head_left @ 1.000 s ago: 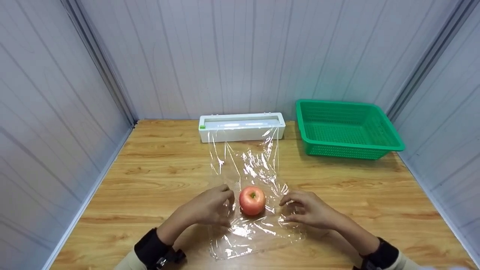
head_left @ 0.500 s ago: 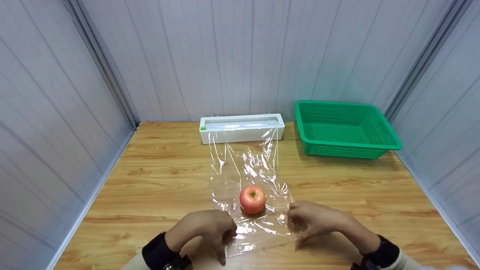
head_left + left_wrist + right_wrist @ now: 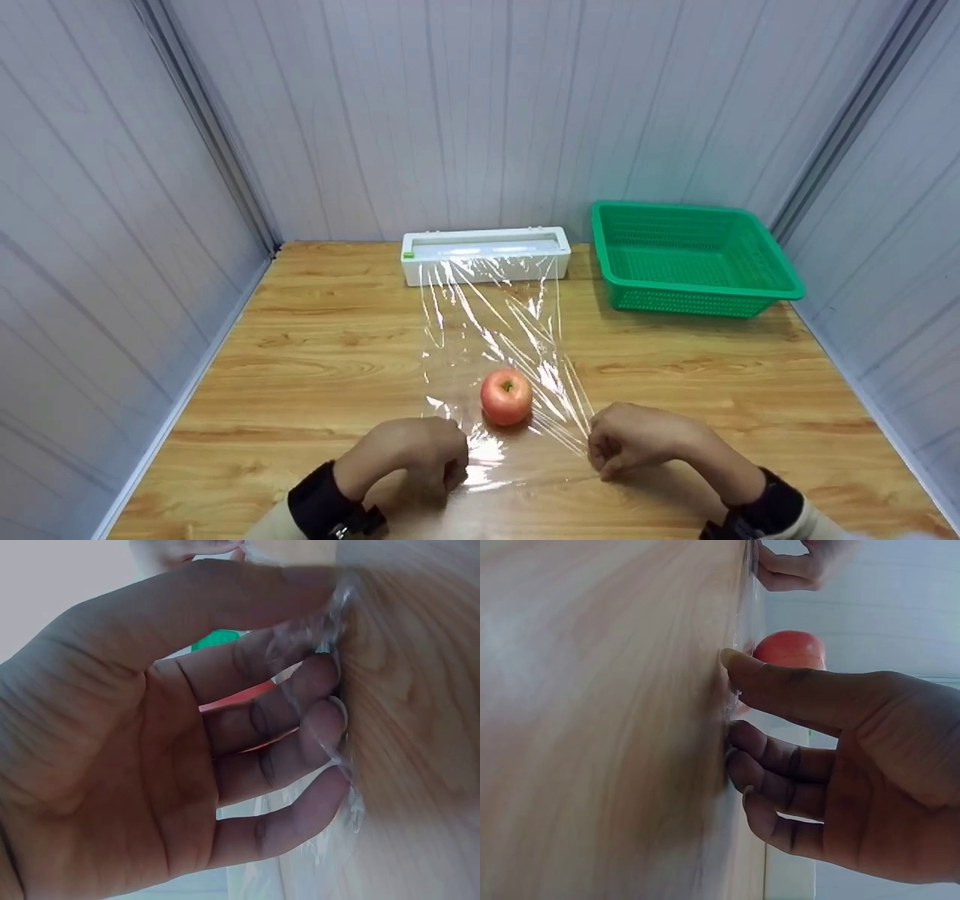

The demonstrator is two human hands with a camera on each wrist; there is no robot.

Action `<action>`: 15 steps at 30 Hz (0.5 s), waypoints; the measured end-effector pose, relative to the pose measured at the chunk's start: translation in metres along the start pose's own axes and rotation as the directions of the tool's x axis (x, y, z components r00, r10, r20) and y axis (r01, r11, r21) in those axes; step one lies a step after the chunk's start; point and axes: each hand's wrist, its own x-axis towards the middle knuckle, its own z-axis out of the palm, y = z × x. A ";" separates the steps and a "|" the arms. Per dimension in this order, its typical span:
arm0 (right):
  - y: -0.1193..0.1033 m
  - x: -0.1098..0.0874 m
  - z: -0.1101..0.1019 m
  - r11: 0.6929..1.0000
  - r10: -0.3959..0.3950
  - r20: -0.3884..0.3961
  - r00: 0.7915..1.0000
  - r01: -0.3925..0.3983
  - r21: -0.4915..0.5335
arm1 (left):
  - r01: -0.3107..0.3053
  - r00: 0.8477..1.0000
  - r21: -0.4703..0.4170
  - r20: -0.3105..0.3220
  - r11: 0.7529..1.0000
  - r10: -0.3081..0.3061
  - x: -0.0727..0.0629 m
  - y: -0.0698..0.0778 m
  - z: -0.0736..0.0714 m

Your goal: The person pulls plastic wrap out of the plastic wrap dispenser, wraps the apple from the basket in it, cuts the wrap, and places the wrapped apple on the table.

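Observation:
A red apple (image 3: pixel 506 397) stands stem up on a clear sheet of plastic wrap (image 3: pixel 487 337). The wrap runs toward me from a white wrap dispenser (image 3: pixel 486 268) at the back of the table. My left hand (image 3: pixel 424 454) pinches the near left corner of the wrap; in the left wrist view a crumpled edge lies between thumb and fingers (image 3: pixel 300 735). My right hand (image 3: pixel 637 442) pinches the near right corner, and taut creases run from it past the apple. In the right wrist view its thumb (image 3: pixel 795 690) is close to the tabletop.
A green plastic basket (image 3: pixel 705 292) stands at the back right, beside the dispenser. The wooden table (image 3: pixel 315 337) is bounded by pale panel walls (image 3: pixel 465 112) at the back and both sides.
Both hands have come from beside the apple toward me and taken hold of the wrap's near corners. The wrap is now pulled tighter, with new diagonal creases on the right.

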 end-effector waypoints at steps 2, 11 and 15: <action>-0.001 -0.001 -0.002 1.000 -0.007 0.006 1.000 0.007 -0.009 | -0.022 1.000 0.009 -0.018 1.000 0.023 -0.002 -0.001 -0.002; -0.007 -0.009 -0.018 1.000 -0.013 -0.066 0.998 0.013 -0.005 | -0.131 0.984 -0.096 -0.137 0.987 0.117 -0.018 -0.010 -0.016; -0.004 -0.014 -0.026 1.000 -0.015 -0.165 0.986 0.012 -0.021 | -0.170 0.966 -0.162 -0.223 0.972 0.132 -0.023 -0.020 -0.023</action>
